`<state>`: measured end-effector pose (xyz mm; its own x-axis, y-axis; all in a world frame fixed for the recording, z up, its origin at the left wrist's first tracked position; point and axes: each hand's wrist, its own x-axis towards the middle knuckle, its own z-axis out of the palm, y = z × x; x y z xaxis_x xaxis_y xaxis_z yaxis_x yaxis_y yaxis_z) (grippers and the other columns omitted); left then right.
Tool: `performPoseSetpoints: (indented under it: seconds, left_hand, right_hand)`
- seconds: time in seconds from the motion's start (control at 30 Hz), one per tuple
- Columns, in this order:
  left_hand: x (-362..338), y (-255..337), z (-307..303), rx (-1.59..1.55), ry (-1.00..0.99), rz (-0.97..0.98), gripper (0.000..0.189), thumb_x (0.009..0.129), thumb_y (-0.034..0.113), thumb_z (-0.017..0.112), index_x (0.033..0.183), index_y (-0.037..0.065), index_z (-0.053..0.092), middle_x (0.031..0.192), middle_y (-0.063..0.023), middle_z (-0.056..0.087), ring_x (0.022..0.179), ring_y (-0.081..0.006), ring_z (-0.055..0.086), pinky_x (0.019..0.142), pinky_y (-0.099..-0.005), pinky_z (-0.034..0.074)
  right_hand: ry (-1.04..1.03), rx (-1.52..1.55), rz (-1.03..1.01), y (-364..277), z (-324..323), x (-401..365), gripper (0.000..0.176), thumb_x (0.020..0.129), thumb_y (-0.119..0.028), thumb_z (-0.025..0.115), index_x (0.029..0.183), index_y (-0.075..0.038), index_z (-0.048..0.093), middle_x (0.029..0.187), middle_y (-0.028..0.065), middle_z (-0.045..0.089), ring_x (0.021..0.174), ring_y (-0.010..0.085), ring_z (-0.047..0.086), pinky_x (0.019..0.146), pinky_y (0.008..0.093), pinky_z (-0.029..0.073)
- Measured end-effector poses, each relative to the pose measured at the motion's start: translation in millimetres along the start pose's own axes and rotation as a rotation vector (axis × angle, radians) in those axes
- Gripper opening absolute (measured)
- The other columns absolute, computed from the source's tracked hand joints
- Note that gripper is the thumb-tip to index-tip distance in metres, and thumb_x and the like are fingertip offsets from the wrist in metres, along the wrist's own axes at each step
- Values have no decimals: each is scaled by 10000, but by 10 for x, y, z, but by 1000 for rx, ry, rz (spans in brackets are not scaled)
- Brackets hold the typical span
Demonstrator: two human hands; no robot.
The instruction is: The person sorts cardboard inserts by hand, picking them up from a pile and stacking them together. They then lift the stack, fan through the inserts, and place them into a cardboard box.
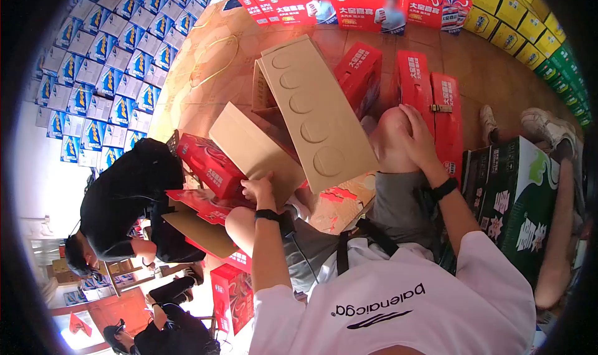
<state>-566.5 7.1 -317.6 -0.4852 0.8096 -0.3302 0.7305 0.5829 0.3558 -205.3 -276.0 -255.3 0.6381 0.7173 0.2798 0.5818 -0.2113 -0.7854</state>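
Brown cardboard piece (246,143), folded and plain, lies left of the centre of the frame, tilted, in the wearer's left hand (260,188), whose fingers and thumb pinch its lower edge. The right hand (412,136) rests on the right knee (387,131), fingers extended over it, holding nothing. A long panel (339,127) with five round cut shapes slants across the centre, just beside the folded piece, its upper end over a brown carton (263,96). The action in hand appears to be one-handed holding of the folded piece; moving it would call for a steady pinch and room beside the panel.

The surface is a brownish tiled floor (243,28). A red carton (212,165) lies left of the folded piece; two narrow red cartons (445,93) stand beyond the right hand. A dark green carton (511,193) occupies the right of the frame, near another person's leg (554,249). Blue-and-white boxes (81,96) are stacked at upper left, red boxes (367,12) along the top, and yellow boxes (507,40) at upper right. Two people in black, one at left (121,199) and one at lower left (174,330), bend forward.
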Motion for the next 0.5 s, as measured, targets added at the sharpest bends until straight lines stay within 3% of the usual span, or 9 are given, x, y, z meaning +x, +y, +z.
performPoseSetpoints:
  seconds: [0.07, 0.17, 0.3, 0.33, 0.37, 0.4, 0.5]
  left_hand:
    - [43, -25, 16, 47, 66, 45, 1096, 575, 343, 999, 1447, 30, 413, 1324, -196, 571, 1203, -364, 588, 978, -452, 519]
    - [593, -341, 276, -259, -25, 142, 833, 662, 232, 946, 1352, 5, 538, 1183, -189, 672, 1018, -331, 678, 852, -424, 577]
    - [505, -372, 217, -640, -102, 118, 408, 784, 120, 814, 1141, -35, 693, 1016, -172, 741, 859, -287, 710, 751, -382, 585]
    - [309, -313, 120, -528, -1, 150, 293, 835, 144, 772, 1044, -54, 722, 983, -175, 741, 872, -292, 705, 767, -390, 566]
    - [401, -375, 169, -341, 108, 219, 385, 824, 234, 808, 1040, -69, 710, 966, -195, 739, 854, -314, 703, 785, -425, 564]
    - [991, -638, 491, -429, -93, 257, 669, 759, 373, 874, 1197, -69, 629, 1162, -247, 682, 1062, -362, 664, 937, -472, 536]
    - [-197, -37, 156, 23, 58, -62, 1021, 647, 485, 931, 1379, -52, 464, 1393, -277, 524, 1309, -386, 516, 1092, -473, 449]
  right_hand:
    - [-5, 0, 39, -36, -15, 41, 492, 940, -134, 609, 1411, -30, 510, 1448, 173, 520, 1382, 334, 470, 1160, 395, 360]
    - [27, 8, 21, 33, 9, 44, 478, 926, -130, 629, 1383, -29, 535, 1423, 158, 547, 1358, 324, 495, 1148, 393, 376]
    - [63, 35, -4, 181, 100, 56, 467, 917, -128, 637, 1365, -29, 551, 1409, 157, 558, 1336, 318, 514, 1139, 390, 385]
    - [56, 58, 12, 186, 72, 97, 459, 920, -133, 635, 1359, -29, 556, 1403, 155, 563, 1332, 316, 516, 1138, 388, 385]
    - [43, 81, 34, 154, 78, 77, 451, 922, -138, 633, 1354, -29, 560, 1397, 154, 567, 1328, 314, 519, 1136, 386, 385]
    - [42, 90, 45, 99, 98, 53, 453, 917, -159, 639, 1347, -35, 566, 1383, 161, 576, 1315, 326, 527, 1125, 399, 397]
    - [66, 68, 43, 60, 50, 78, 456, 908, -201, 649, 1330, -46, 578, 1354, 172, 594, 1286, 347, 547, 1099, 423, 421]
